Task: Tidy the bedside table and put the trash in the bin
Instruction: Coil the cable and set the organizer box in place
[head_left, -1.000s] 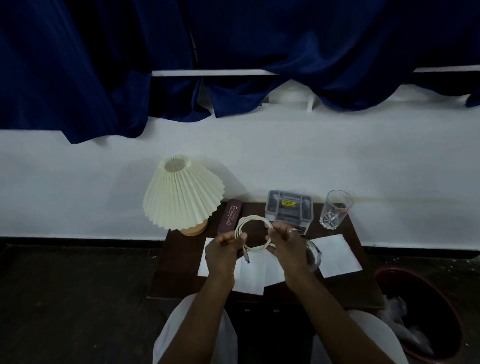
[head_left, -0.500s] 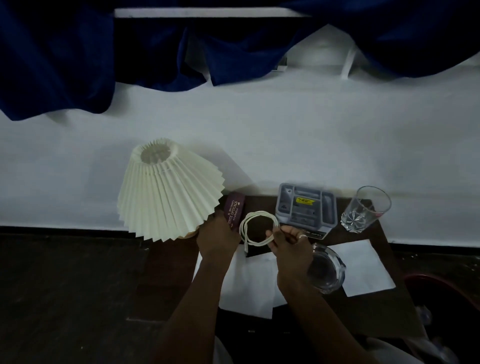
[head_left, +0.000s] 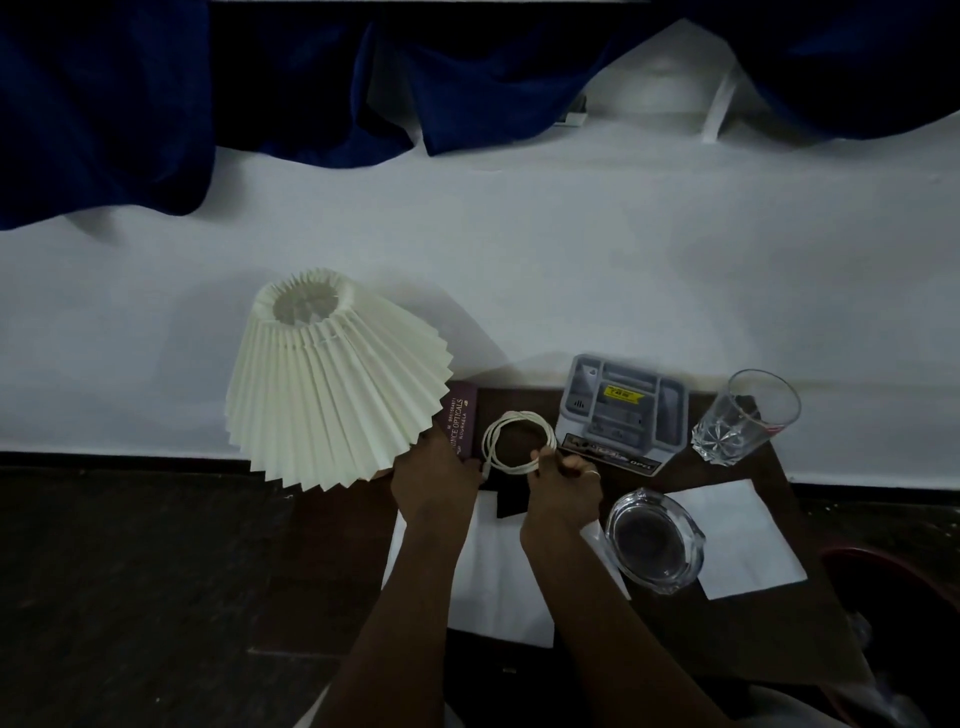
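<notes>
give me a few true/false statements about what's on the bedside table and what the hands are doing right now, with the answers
1. The right hand pinches a coiled white cable. True.
2. The drinking glass lies on its side. False: it stands upright at the table's back right corner.
3. The glass ashtray sits partly on a white paper sheet. True.
4. The pleated lamp stands at the right end of the table. False: it is at the left end.
5. The left hand holds the grey organiser box. False: it rests by the maroon spectacle case, apart from the box.
</notes>
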